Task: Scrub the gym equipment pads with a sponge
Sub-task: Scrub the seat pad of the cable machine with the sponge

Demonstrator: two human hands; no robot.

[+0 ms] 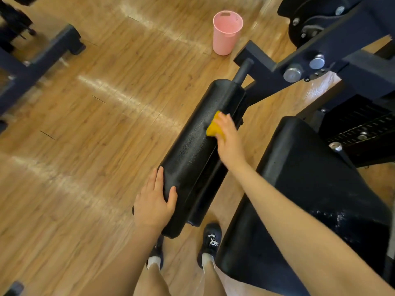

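Bare forearms reach down to the black, pebble-textured cylindrical roller pad (192,154) at frame centre. Right hand (229,139) closes on a soft yellow sponge (213,127) pressed against it; left hand (154,201) lies spread flat, steadying the near end. Hard strokes could spin the roller. Upper right, a pink plastic cup (227,33) might tip onto the wooden floor (96,124).

- Both forearms bare, no sleeves showing.
- Black shoes (210,239) on the feet, the right one carrying a white logo (lettering too small to read).
- White socks (154,261) peeking above.
- Legs bare.
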